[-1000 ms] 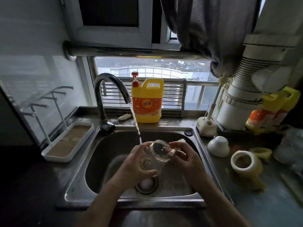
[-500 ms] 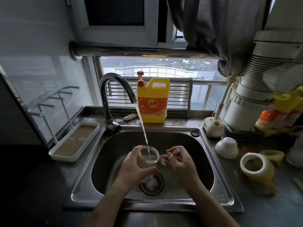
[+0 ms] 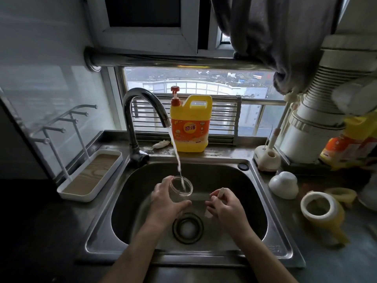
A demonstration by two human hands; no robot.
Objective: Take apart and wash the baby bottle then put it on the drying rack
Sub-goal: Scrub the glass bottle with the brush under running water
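The left hand (image 3: 167, 203) is gripping the clear bottle (image 3: 181, 186) upright at frame centre so its mouth is catching the stream (image 3: 176, 154) above the sink (image 3: 255, 201). The right hand (image 3: 226, 209) is curling beside it; I cannot tell whether it holds anything.

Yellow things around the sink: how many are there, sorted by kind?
Detergent jugs: 2, the sill jug and the right-edge jug, which is partly hidden
Bottle sleeve with a white rim: 1
Yellow ring on the counter: 1
Total: 4
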